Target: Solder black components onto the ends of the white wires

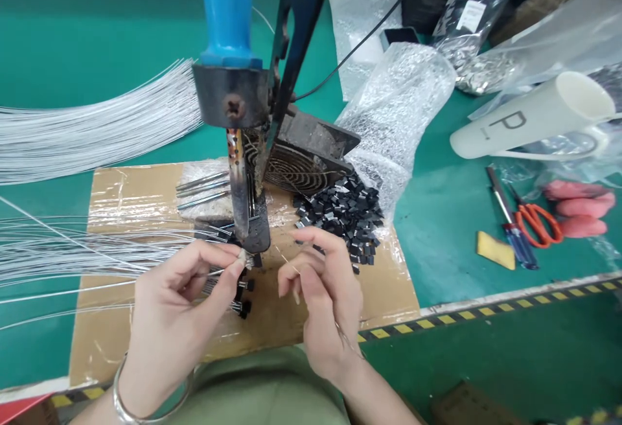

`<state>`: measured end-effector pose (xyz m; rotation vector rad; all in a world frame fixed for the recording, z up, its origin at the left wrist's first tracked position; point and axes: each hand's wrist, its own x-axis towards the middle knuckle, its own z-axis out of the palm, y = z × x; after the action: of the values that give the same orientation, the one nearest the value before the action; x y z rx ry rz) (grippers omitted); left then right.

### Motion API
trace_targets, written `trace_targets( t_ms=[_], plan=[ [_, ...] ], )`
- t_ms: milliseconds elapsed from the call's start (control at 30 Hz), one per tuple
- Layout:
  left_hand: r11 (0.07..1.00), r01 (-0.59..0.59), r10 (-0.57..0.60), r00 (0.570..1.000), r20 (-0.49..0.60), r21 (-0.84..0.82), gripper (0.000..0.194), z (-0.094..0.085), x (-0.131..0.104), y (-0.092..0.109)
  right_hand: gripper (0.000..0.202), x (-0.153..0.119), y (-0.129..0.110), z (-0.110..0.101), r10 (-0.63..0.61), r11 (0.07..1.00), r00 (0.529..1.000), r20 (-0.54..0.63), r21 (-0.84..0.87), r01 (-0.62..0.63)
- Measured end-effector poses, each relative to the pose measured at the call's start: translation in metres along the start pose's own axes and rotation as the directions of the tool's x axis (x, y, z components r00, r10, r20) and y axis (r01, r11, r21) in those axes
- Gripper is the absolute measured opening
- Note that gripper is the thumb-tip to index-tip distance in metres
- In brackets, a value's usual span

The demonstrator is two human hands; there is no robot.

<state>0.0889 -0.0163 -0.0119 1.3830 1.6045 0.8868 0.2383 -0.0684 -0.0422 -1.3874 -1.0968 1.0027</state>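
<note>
My left hand pinches a small silvery connector between thumb and index finger, just under the tip of a soldering iron that stands upright with its blue handle on top. To the right, my right hand is closed on a thin wire, which looks like solder and points up and left. White cables run in from the left, and some have black ends below my left fingers. A heap of small black connectors lies beyond my right hand.
A black fan stands behind the iron. Cardboard covers the green bench. A white cable bundle lies left; bubble wrap, a white mug, orange-handled scissors, a screwdriver and a yellow sponge are right.
</note>
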Motion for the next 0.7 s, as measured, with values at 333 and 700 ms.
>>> trace_targets(
  t_ms=[333, 700],
  plan=[
    [0.996, 0.011, -0.004, 0.997, 0.074, -0.091, 0.008, -0.014, 0.009, -0.003, 0.019, 0.012, -0.004, -0.004, -0.116, 0.993, 0.992, 0.043, 0.022, 0.115],
    [0.988, 0.049, -0.042, 0.998, 0.053, -0.146, 0.009, -0.016, 0.014, -0.003, 0.022, 0.014, -0.005, 0.007, -0.027, 0.984, 0.999, 0.046, 0.179, 0.019]
  ],
)
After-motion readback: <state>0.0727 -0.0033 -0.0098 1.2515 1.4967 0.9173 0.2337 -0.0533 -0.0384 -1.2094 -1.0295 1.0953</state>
